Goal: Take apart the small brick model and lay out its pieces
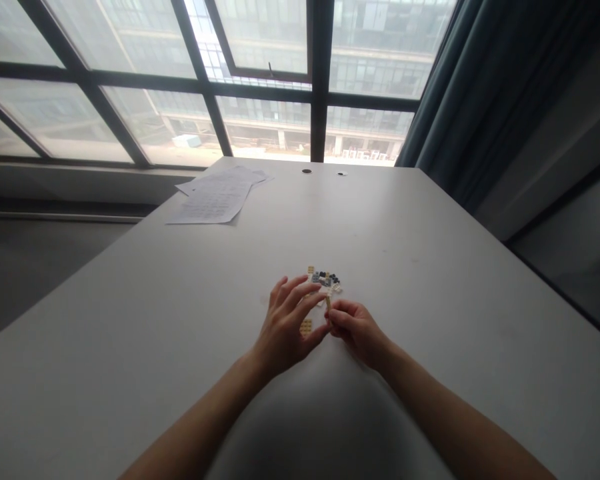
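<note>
My right hand [356, 328] is closed in a pinch on a small tan toy building brick [329, 303], which stands on edge between its fingertips. My left hand [289, 321] reaches round from the other side with its fingers spread. Its index fingertip and thumb come close to the ends of that brick; whether they touch it I cannot tell. Beneath the left palm lies a tan studded plate [306, 327], partly covered by the hand. Just beyond the fingers is a small pile of grey and black bricks [325, 278], with white pieces [337, 288] at its right and a tan piece [311, 269] at its left.
Both forearms rest over a large white table [405, 267]. Printed paper sheets [215, 197] lie at its far left. Two round holes [307, 171] pierce the far edge. Behind stand wide windows [270, 120], with a dark curtain [460, 107] on the right.
</note>
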A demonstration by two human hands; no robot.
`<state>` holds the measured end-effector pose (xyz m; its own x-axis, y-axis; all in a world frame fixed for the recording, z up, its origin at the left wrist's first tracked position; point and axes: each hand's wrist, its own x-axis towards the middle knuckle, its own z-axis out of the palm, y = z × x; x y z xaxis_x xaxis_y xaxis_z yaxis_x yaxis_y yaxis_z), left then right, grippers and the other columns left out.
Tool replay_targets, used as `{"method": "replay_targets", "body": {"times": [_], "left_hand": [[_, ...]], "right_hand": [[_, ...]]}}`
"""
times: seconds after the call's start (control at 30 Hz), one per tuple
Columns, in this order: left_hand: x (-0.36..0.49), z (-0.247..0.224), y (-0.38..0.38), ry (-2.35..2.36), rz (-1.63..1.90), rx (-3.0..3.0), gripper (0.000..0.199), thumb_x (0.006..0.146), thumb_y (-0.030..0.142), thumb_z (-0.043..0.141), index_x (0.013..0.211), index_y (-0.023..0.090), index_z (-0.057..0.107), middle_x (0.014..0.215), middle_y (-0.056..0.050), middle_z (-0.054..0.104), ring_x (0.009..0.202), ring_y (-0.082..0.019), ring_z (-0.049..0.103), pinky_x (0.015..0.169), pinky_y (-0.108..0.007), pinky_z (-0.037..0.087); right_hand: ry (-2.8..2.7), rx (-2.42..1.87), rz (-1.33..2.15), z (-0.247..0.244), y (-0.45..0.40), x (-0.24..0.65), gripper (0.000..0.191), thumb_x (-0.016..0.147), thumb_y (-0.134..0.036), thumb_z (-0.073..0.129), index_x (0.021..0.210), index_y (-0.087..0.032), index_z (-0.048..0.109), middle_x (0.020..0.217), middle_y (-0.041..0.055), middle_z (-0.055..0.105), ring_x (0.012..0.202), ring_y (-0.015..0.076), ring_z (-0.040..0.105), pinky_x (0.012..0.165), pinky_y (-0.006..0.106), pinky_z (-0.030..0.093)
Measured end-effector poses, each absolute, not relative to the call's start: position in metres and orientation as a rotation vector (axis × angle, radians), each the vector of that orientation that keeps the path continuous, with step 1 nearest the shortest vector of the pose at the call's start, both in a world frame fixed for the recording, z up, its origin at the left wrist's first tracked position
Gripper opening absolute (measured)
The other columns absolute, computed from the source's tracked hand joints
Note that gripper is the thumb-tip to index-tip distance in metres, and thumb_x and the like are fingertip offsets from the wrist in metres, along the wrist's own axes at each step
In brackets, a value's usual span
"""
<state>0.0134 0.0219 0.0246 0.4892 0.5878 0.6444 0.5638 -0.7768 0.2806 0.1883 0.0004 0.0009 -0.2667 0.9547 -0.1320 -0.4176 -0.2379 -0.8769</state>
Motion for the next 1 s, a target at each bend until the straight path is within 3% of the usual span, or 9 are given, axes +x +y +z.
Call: {"method": "replay_targets", "body": {"times": [0.3, 0.53, 0.77, 1.0], "left_hand": [[0.0155, 0.0222, 0.0209, 1.045, 1.185, 2.599, 0.035, 0.080, 0.032, 0.066, 0.112, 0.022, 0.056, 0.117, -0.009, 0.062, 0.122, -0.029, 0.046, 0.107, -0.049, 0.030], [0.0162, 0.0232, 0.0212, 1.048, 1.269, 2.537, 0.036, 0.080, 0.031, 0.066, 0.113, 0.022, 0.055, 0.113, -0.009, 0.063, 0.119, -0.028, 0.050, 0.103, -0.048, 0.036], [0.0170, 0.0210, 0.0206, 1.023, 1.279, 2.432, 0.034, 0.081, 0.026, 0.065, 0.113, 0.022, 0.056, 0.111, -0.009, 0.064, 0.117, -0.027, 0.051, 0.100, -0.046, 0.041], [0.0190, 0.0166, 0.0219, 1.060, 1.258, 1.952, 0.014, 0.081, 0.027, 0.064, 0.093, 0.020, 0.065, 0.088, -0.004, 0.069, 0.085, -0.019, 0.064, 0.081, -0.034, 0.051]], "right_hand": [[-0.997, -0.977, 1.515, 0.0001, 0.0014, 0.1873, 0.018, 0.069, -0.031, 0.073, 0.068, -0.016, 0.063, 0.056, -0.0034, 0.056, 0.050, 0.0085, 0.040, 0.050, 0.023, 0.031], [-0.889, -0.868, 1.586, 0.0037, -0.0009, 0.1858, 0.021, 0.069, -0.026, 0.072, 0.088, -0.018, 0.068, 0.071, 0.0025, 0.070, 0.055, 0.0105, 0.051, 0.056, 0.025, 0.037], [-0.872, -0.877, 1.545, -0.0014, 0.0014, 0.1854, 0.023, 0.066, -0.022, 0.076, 0.087, -0.018, 0.067, 0.071, 0.0018, 0.069, 0.060, 0.0110, 0.054, 0.055, 0.023, 0.036], [-1.105, -0.996, 1.286, -0.0030, -0.0021, 0.1828, 0.023, 0.067, -0.025, 0.078, 0.085, -0.019, 0.065, 0.071, -0.0008, 0.064, 0.064, 0.0125, 0.057, 0.063, 0.027, 0.047]]}}
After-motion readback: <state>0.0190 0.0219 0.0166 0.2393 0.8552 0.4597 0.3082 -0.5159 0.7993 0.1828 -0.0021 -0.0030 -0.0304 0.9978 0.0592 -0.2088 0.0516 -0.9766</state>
